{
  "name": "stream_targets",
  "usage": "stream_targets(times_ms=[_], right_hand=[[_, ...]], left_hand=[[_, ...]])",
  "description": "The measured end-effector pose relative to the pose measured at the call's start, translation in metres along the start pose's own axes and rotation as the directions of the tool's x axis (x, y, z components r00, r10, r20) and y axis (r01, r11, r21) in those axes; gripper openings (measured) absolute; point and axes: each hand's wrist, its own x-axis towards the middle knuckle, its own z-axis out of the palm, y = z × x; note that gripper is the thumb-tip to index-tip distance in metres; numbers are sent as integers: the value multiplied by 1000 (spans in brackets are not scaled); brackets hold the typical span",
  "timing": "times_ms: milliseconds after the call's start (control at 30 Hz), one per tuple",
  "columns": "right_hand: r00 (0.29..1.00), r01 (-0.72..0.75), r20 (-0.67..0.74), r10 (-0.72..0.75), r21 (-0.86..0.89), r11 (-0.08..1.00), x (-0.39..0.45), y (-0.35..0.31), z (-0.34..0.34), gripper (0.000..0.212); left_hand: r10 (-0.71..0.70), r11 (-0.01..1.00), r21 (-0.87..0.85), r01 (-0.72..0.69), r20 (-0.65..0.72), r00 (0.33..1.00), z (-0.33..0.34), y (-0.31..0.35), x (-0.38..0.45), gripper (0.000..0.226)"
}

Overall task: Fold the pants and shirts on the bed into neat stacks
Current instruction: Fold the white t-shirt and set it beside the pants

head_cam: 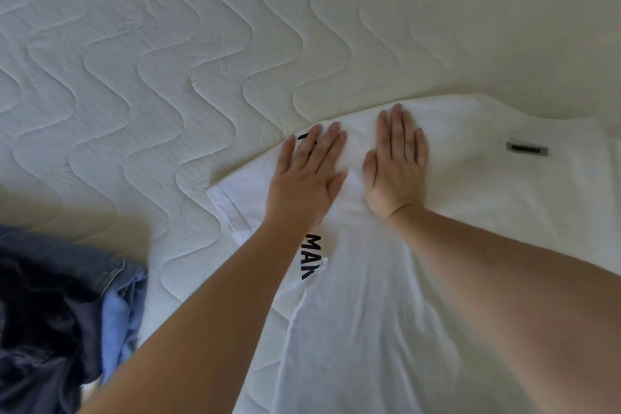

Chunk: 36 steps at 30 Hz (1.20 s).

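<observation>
A white shirt [470,198] with black lettering lies spread on the quilted bed [151,70], reaching from the centre to the right and bottom edges. One side is folded over along a line down its middle. My left hand [305,175] lies flat on the shirt near its far edge, fingers straight, partly covering the lettering. My right hand [396,165] presses flat beside it, fingers together and straight. A small grey label [527,148] shows on the shirt to the right of my hands.
A heap of dark blue and light blue clothes [60,312] lies at the lower left edge of the bed. White quilted mattress stretches beyond and to the left of the shirt.
</observation>
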Motion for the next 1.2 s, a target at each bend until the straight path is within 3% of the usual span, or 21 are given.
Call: stream_targets(times_ms=[367,567,667,733,833,900,1033,1200], right_hand=[[1000,30,4,-30,17,999,1,1,5,67],[998,31,54,-32,20,999,-1,4,-1,66],[984,113,126,-126,105,988,-2,8,-14,66],[982,149,86,-166,181,972,-20,32,-23,63],[998,53,22,-57,146,988,-76,92,-24,61],[1000,-5,16,3,114,994,-116,137,-21,61],[995,-92,31,90,75,993,-166,216,-19,58],[971,-221,106,217,28,975,-204,307,-21,61]], left_hand=[[21,997,71,-16,-69,997,25,-8,5,68],[-4,986,167,-5,50,999,12,-5,9,66],[-75,983,175,48,151,986,-1,-2,11,62],[-135,967,240,85,198,971,-13,7,13,62],[-220,933,308,188,71,973,-25,44,8,61],[-190,963,188,192,-29,981,-22,89,-2,60],[103,992,70,-106,49,993,9,196,-22,61],[155,988,7,-156,70,985,43,303,-9,63]])
